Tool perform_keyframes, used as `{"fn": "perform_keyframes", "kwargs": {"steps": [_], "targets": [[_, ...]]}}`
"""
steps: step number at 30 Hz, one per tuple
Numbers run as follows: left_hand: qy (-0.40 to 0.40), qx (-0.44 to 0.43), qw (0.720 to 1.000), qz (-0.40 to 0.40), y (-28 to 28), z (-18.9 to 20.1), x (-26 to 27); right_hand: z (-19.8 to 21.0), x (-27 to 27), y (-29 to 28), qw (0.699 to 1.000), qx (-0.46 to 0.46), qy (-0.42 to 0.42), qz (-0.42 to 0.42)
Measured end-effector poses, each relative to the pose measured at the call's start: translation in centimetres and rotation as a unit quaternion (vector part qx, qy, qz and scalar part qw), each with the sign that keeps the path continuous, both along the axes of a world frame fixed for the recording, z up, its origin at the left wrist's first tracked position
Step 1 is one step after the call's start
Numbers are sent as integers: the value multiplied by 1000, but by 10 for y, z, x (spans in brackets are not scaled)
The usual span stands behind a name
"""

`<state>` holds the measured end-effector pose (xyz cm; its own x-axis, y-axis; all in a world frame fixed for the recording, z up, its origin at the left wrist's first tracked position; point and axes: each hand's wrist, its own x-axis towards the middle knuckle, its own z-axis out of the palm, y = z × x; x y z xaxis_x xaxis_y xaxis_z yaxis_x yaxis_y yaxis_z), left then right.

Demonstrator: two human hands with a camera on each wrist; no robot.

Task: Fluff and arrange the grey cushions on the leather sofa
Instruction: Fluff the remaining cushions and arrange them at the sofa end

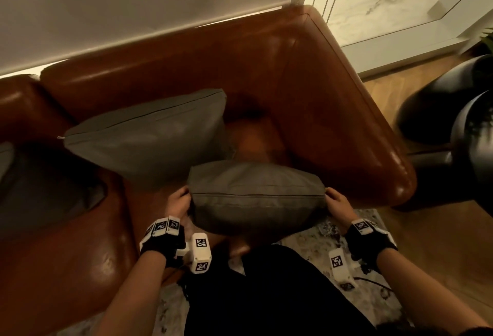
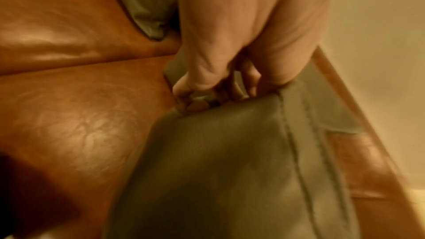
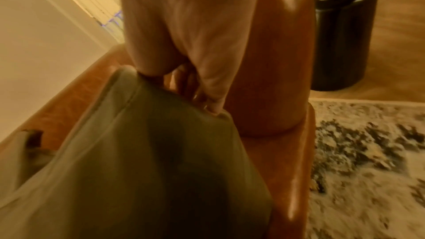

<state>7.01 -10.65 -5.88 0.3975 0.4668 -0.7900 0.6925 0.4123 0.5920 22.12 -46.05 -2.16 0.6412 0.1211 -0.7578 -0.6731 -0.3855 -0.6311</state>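
Note:
I hold a grey cushion (image 1: pixel 256 197) above the front of the brown leather sofa (image 1: pixel 333 95), near its right arm. My left hand (image 1: pixel 178 202) grips the cushion's left corner, fingers curled round the fabric (image 2: pixel 207 101). My right hand (image 1: pixel 337 202) grips the opposite corner, pinching the cushion (image 3: pixel 161 152) with its fingers (image 3: pixel 214 104). A second grey cushion (image 1: pixel 149 135) leans against the sofa back to the left. Another grey cushion (image 1: pixel 40 183) lies further left, partly cut off by the frame edge.
A black round side table (image 1: pixel 448 111) stands right of the sofa arm, with a second dark round piece (image 1: pixel 477 149) beside it. A patterned rug (image 3: pixel 368 152) covers the wooden floor in front. A white blind (image 1: pixel 133 2) hangs behind the sofa.

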Motion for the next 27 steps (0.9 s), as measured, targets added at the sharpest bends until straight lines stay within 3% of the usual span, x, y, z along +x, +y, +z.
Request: {"fn": "perform_keyframes", "kwargs": {"steps": [2, 4, 7, 10, 11, 13, 16, 19, 21, 24, 27], "targets": [[8, 42, 999, -12, 15, -7, -10, 2, 11, -12, 999, -43, -23, 7], [19, 117, 990, -82, 24, 6, -19, 8, 23, -22, 998, -60, -28, 7], [38, 260, 935, -239, 27, 39, -27, 18, 33, -28, 996, -77, -36, 33], [-16, 271, 923, -273, 32, 64, -36, 28, 39, -24, 992, -96, -51, 68], [-53, 232, 937, -257, 33, 70, -38, 29, 42, -21, 991, -96, -56, 75], [-138, 84, 975, -150, 30, 78, -40, 32, 45, -13, 991, -93, -61, 71], [-198, -73, 978, 7, 22, 85, -35, 29, 43, 8, 993, -83, -56, 56], [-159, -65, 980, 98, 30, 86, -28, 22, 38, 28, 998, -45, -35, 7], [-125, -35, 987, 95, 39, 84, -31, 21, 37, 38, 999, -31, -20, 13], [-82, -59, 993, 54, 50, 84, -40, 30, 40, 43, 1000, -9, -10, 19], [-85, -66, 992, 73, 59, 69, -45, 36, 39, 40, 1000, 4, -1, 18]]}}
